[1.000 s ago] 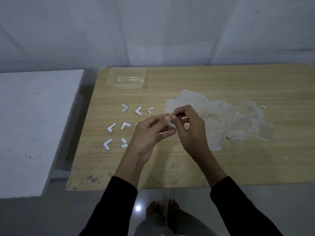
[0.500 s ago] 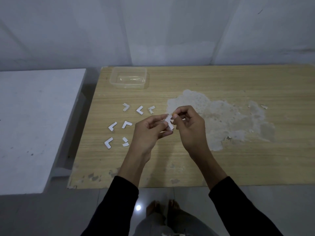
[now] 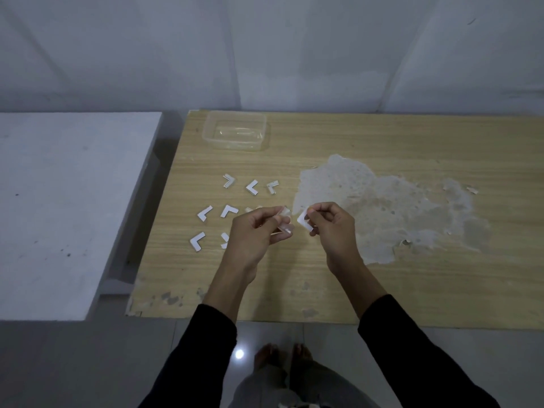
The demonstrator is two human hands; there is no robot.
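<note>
Right hand [image 3: 332,231] pinches a white L-shaped piece [image 3: 304,222]; left hand [image 3: 254,234] grips what looks like clear film [image 3: 285,214], just apart. Both hover well inside the wooden table [image 3: 397,293]'s near edge, loose L-pieces [image 3: 204,213] scattered left

Both arms reach forward in black sleeves [image 3: 203,354], wrists bare, the hands level and close together but not touching. The left hand [image 3: 254,231] has its fingers curled, thumb and forefinger pinching a translucent scrap [image 3: 285,214]. The right hand [image 3: 334,228], knuckles up, pinches a white corner piece [image 3: 304,221] at its fingertips.
</note>
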